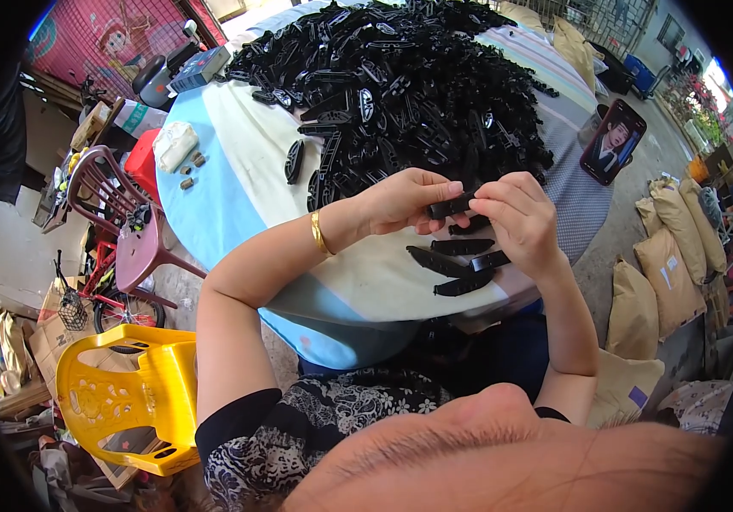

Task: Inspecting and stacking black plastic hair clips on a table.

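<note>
pinching a small black plastic piece (452, 206) between my left hand (405, 201) and right hand (520, 218) above the surface (238, 162), i judge steady, even fingertip pressure keeps it lined up near the big pile (400, 85).

Fingers of the left hand (405, 200) and right hand (520, 218) cover most of the small black part (452, 206); the black heap (409, 77) runs off the frame's upper edge.

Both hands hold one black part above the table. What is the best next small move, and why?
Probably lower the black part, pinched between left hand and right hand, onto the few loose pieces lying just below, apart from the big pile.
</note>
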